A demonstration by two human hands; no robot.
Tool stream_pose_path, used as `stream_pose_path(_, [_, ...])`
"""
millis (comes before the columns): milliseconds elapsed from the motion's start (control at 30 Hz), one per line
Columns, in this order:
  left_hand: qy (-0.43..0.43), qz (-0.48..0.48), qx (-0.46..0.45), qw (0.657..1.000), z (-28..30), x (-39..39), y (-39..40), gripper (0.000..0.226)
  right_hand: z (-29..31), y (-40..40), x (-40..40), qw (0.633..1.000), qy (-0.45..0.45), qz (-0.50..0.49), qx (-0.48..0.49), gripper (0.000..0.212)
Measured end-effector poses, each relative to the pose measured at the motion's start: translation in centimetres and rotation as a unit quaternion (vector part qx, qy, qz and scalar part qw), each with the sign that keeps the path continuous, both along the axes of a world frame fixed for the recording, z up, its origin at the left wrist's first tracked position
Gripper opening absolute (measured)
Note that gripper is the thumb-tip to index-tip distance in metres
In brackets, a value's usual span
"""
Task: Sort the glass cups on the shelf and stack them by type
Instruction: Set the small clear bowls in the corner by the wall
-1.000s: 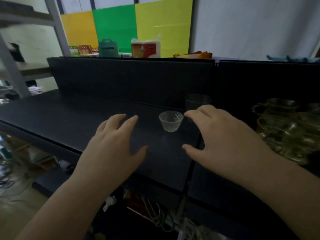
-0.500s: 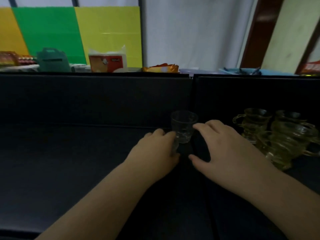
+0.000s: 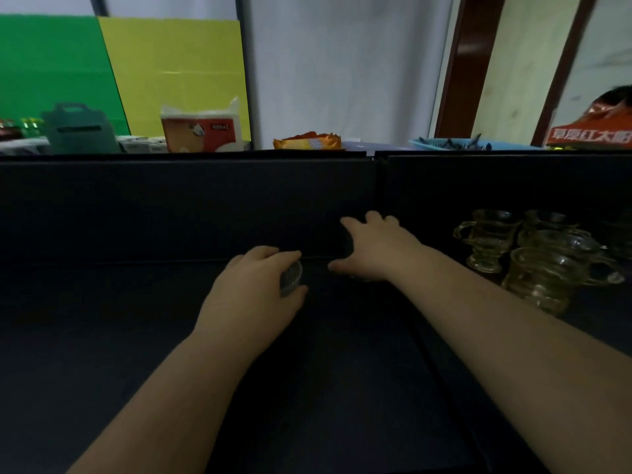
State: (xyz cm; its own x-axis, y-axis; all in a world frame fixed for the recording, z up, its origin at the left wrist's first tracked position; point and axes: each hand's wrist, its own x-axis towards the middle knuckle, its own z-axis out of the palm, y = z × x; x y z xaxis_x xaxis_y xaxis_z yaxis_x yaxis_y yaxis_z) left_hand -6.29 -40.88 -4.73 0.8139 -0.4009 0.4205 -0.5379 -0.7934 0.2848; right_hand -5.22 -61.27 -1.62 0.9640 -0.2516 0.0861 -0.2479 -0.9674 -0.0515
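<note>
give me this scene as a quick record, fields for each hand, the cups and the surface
left hand: grips a small ribbed glass cup
right hand: fingers spread, reaching toward the back panel; anything under it is hidden
amber handled cups: clustered at right, some stacked
surface: dark shelf with dark back panel

Glass cups on a dark shelf (image 3: 136,336)

A small ribbed clear cup (image 3: 291,276) is tipped on its side in a grip near the shelf's back wall. To the right, well apart, a cluster of amber handled cups (image 3: 533,254) stands upright, some of them stacked one in another.
</note>
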Motion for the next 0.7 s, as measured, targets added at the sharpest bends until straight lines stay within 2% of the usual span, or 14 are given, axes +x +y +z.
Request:
stream_pose_path(133, [-0.001, -0.018, 0.002, 1.000, -0.4, 0.2, 0.1, 0.059, -0.4, -0.3, 0.0, 1.000, -0.010, -0.003, -0.006, 0.079])
stream_pose_path(300, [-0.004, -0.028, 0.002, 1.000, 0.0, 0.5, 0.1, 0.060, -0.6, 0.1, -1.7, 1.000, -0.018, 0.002, 0.009, 0.079])
stream_pose_path(467, [-0.025, -0.054, 0.012, 0.998, -0.1, -0.5, -0.4, 0.060, -1.2, 1.0, -5.8, 0.999, -0.046, 0.001, 0.009, 0.079])
stream_pose_path(700, [-0.034, -0.105, -0.024, 0.994, 0.5, -3.1, -2.1, 0.058, -0.1, 1.6, -13.1, 0.995, -0.090, 0.002, 0.043, 0.071])
